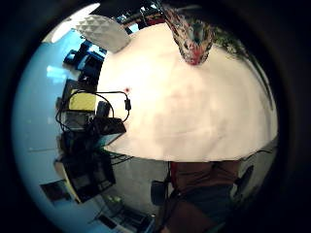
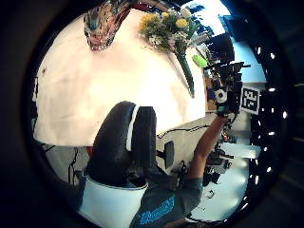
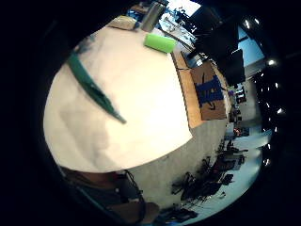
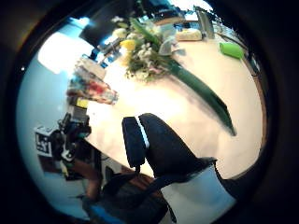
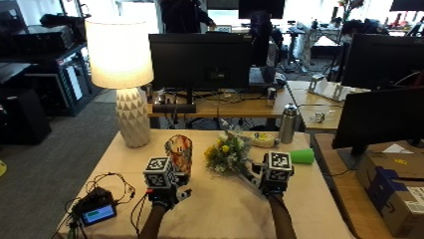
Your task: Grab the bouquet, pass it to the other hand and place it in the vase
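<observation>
- Bouquet (image 5: 227, 155) lying on the table (image 5: 218, 214), yellow and white blooms toward the far side beside the vase, dark green wrapped stems (image 4: 201, 95) running near and right toward the right hand.
- Stems flat on the tabletop in the right palm views, not gripped by anything.
- Vase (image 5: 179, 152) upright just left of the blooms, glass with red, orange and blue patterning, nothing in it.
- Right hand (image 5: 273, 185) hovering over the stem end of the bouquet; black-gloved fingers (image 4: 161, 144) extended and relaxed, closed on nothing.
- Left hand (image 5: 165, 191) hovering near of the vase, left of the bouquet; fingers (image 2: 126, 142) straight and together in its thumb-side view, holding nothing.
- Both forearms reaching in from the near edge, well apart from each other.
- White lamp (image 5: 122, 74) with a faceted base at the far left corner of the table, lit.
- Metal bottle (image 5: 287, 124) standing at the far right, a pale yellow object (image 5: 262, 140) lying just left of it.
- Green cup (image 5: 303, 156) on its side right of the bouquet, near the right edge.
- Small device with a lit screen (image 5: 98, 213) at the near left corner, black cables (image 5: 116, 184) looped beside it.
- Cardboard box (image 5: 391, 191) on the neighbouring desk to the right.
- Dark monitors (image 5: 199, 59) behind the table.
</observation>
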{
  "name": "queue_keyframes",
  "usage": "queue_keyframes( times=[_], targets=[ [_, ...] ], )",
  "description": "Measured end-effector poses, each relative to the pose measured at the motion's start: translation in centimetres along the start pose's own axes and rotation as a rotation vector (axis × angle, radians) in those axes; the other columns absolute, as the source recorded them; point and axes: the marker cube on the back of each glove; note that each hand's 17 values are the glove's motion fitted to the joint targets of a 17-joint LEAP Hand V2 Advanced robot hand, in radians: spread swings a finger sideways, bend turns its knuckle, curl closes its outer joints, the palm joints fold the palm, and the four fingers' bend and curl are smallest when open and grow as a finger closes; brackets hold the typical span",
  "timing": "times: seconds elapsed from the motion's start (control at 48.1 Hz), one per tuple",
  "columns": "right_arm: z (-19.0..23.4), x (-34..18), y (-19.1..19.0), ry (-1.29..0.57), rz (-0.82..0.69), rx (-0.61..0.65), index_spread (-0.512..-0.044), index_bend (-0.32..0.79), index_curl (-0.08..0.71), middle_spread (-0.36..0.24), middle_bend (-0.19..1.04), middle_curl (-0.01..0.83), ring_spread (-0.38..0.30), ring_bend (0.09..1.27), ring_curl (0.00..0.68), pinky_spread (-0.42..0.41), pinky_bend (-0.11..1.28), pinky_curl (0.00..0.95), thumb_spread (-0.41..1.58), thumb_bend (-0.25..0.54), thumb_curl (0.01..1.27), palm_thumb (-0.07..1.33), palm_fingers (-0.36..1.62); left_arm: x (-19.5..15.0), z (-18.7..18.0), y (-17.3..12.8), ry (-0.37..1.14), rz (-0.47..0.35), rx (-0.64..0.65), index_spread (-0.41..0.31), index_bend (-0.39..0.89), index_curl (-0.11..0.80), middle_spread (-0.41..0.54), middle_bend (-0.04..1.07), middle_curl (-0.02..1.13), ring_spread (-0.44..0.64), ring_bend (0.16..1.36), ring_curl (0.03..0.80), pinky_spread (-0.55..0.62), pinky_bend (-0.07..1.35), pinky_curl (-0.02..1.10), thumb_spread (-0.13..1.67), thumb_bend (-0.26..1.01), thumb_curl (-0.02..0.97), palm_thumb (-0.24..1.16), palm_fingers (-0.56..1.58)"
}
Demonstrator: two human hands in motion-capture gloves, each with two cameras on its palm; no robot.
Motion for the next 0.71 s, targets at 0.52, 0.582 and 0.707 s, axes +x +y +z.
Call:
queue_keyframes(
  times=[0.52,0.582,0.707],
  targets=[
    [12.2,4.3,-4.4,-0.103,0.085,-0.22,-0.366,0.09,0.148,0.106,0.19,0.311,0.237,0.3,0.262,0.352,0.6,0.365,1.05,-0.027,0.27,0.28,-0.09,0.0,0.9,0.0,0.015,0.002,-0.037,-0.097,0.14,0.285,0.089,0.19,0.34,0.42,0.57,0.26,0.52,0.32,0.33,1.1,-0.02,0.291,0.13,0.11],
    [13.6,4.4,-4.4,-0.107,0.092,-0.25,-0.359,0.08,0.142,0.106,0.19,0.311,0.237,0.3,0.262,0.355,0.62,0.365,1.05,-0.02,0.28,0.3,-0.09,0.0,1.0,0.1,0.013,0.003,-0.04,-0.097,0.14,0.286,0.089,0.19,0.34,0.42,0.57,0.261,0.52,0.32,0.33,1.1,-0.02,0.291,0.13,0.1],
    [12.8,3.4,-2.0,-0.153,0.07,-0.321,-0.348,0.07,0.13,0.098,0.2,0.317,0.237,0.3,0.264,0.344,0.65,0.371,1.05,0.001,0.29,0.36,-0.06,-0.1,1.2,0.0,0.012,-0.004,-0.045,-0.097,0.14,0.287,0.089,0.19,0.33,0.42,0.57,0.262,0.52,0.32,0.33,1.1,-0.02,0.292,0.13,0.1]
  ],
)
